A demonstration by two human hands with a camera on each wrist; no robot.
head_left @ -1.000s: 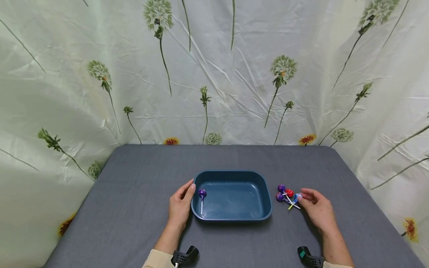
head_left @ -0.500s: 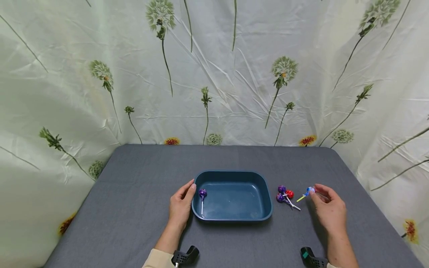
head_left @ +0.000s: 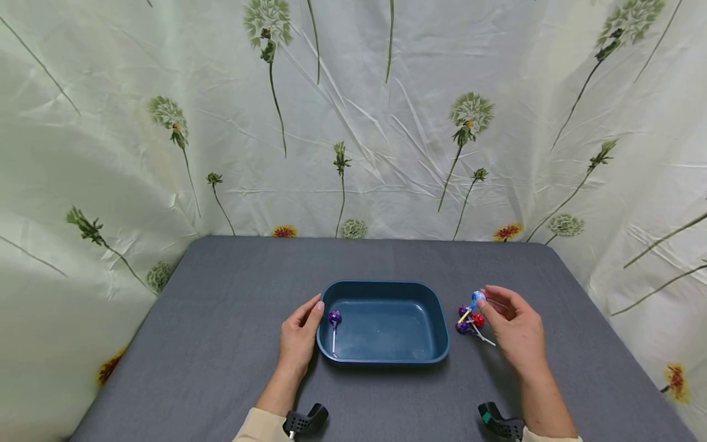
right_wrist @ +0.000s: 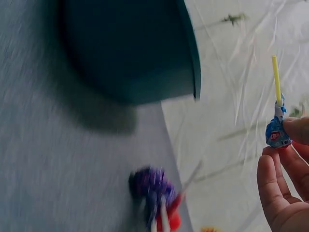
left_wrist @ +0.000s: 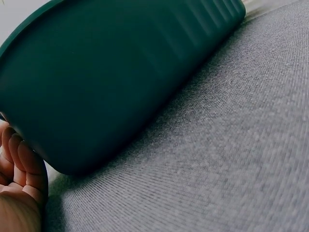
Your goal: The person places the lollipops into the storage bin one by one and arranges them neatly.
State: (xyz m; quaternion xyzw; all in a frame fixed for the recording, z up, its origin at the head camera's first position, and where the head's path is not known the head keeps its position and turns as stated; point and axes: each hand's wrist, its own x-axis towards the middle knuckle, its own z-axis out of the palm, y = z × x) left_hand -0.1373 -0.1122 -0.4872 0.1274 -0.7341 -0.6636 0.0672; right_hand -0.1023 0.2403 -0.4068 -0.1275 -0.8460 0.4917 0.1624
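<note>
A blue-wrapped lollipop [head_left: 478, 297] with a yellow stick is pinched between the thumb and fingers of my right hand [head_left: 516, 331], raised above the table. In the right wrist view, the held lollipop [right_wrist: 278, 133] has its stick pointing up. Just beneath that hand, purple lollipops [head_left: 462, 327] and a red lollipop [head_left: 477, 320] lie in a small heap with their sticks crossing. My left hand [head_left: 298, 336] grips the left side of a dark blue tray [head_left: 381, 361], thumb at the rim and fingers against the outer wall. Inside the tray, at its left end, lies one purple lollipop [head_left: 334, 317].
A grey cloth [head_left: 232, 276] covers the table, whose far edge meets a hanging curtain [head_left: 386, 153] printed with flowers. Black wrist devices [head_left: 305, 420] sit on both forearms near the front.
My right hand picked the blue lollipop out of the heap, drew it to the right, then lifted it back leftward over the heap. The left hand and tray stay put.
</note>
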